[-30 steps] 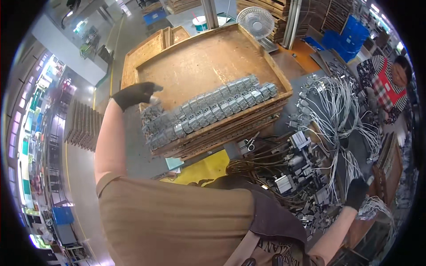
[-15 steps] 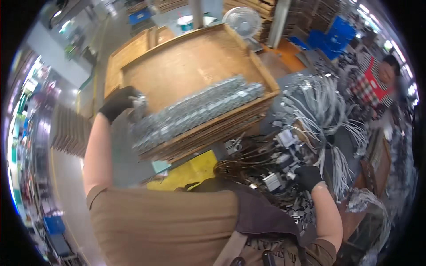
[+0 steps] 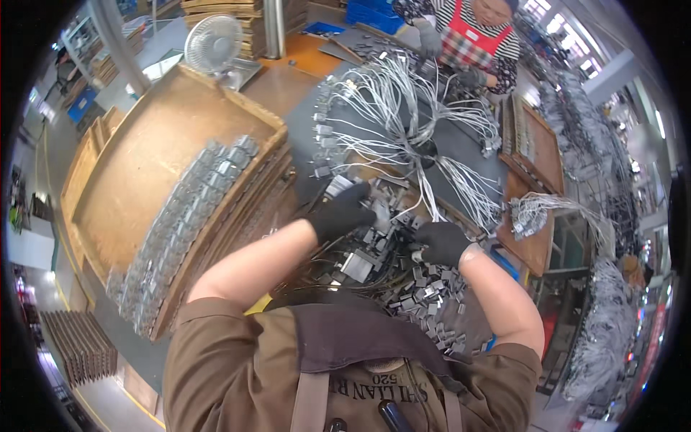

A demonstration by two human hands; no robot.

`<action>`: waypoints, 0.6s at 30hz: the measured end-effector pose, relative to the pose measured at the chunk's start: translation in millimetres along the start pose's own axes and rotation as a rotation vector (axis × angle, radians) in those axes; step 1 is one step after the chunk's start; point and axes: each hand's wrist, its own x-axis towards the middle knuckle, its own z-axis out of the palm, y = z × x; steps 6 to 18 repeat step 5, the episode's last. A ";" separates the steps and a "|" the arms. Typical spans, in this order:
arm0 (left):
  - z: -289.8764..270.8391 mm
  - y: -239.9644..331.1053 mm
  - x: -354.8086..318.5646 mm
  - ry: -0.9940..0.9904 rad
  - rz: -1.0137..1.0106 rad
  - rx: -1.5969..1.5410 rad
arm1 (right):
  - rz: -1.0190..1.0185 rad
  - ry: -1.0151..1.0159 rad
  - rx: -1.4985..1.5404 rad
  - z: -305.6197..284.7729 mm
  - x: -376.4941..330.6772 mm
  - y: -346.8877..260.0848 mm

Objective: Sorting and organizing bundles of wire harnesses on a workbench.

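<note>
My left hand (image 3: 344,213), in a black glove, has come over the work surface with its fingers curled at a heap of grey metal pieces (image 3: 358,266). Whatever lies in those fingers is blurred. To its right, my right hand (image 3: 442,243), also gloved in black, is closed just above the heap. Its grip hides what it may hold. Many small grey block-shaped parts (image 3: 432,299) lie loose below the right hand. Beyond both hands, a bundle of white cables (image 3: 403,119) fans out, tied at a dark middle.
A shallow wooden tray (image 3: 137,155) on a stack at the left holds rows of grey metal parts (image 3: 191,216). A white fan (image 3: 213,43) stands behind it. Across the table a person in a red checked apron (image 3: 471,43) works with gloved hands. More cables (image 3: 529,214) lie at right.
My left hand has left the wooden tray and moved right to the heap near my right hand. The view has turned rightward, so the tray now sits farther left.
</note>
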 end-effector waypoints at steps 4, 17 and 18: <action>59.1 -35.8 46.7 -0.048 -0.336 -0.139 | 0.158 -0.136 -0.211 9.2 -25.7 23.6; 61.9 -37.5 50.8 -0.060 -0.338 -0.144 | 0.164 -0.182 -0.229 3.6 -28.6 22.0; 61.9 -37.5 50.8 -0.060 -0.338 -0.144 | 0.164 -0.182 -0.229 3.6 -28.6 22.0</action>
